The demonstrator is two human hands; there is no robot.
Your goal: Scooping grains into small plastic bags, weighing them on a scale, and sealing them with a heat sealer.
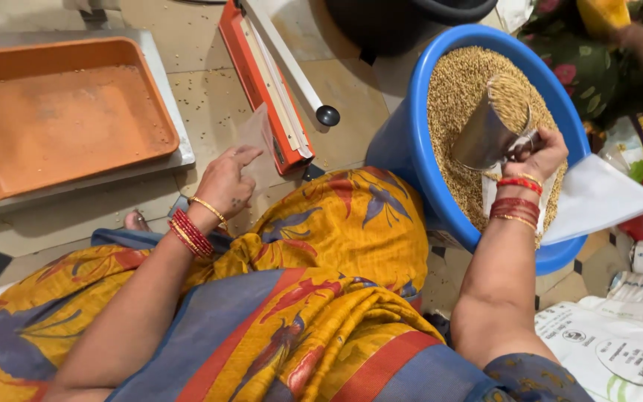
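Two hands work apart: the right hand (537, 156) is clenched round a metal cup (494, 126) heaped with grain, held tilted over the blue tub (403, 141) so spills fall back in. Left hand (226, 182) pinches a clear bag (258, 145) near the orange tray (61, 112), its grip holding the bag upright off the floor.

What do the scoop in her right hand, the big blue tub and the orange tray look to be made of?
The scoop looks like brushed steel, grey with a dull sheen. The blue tub seems moulded plastic with a smooth, glossy wall. The orange tray is probably plastic too, matte and dusty.
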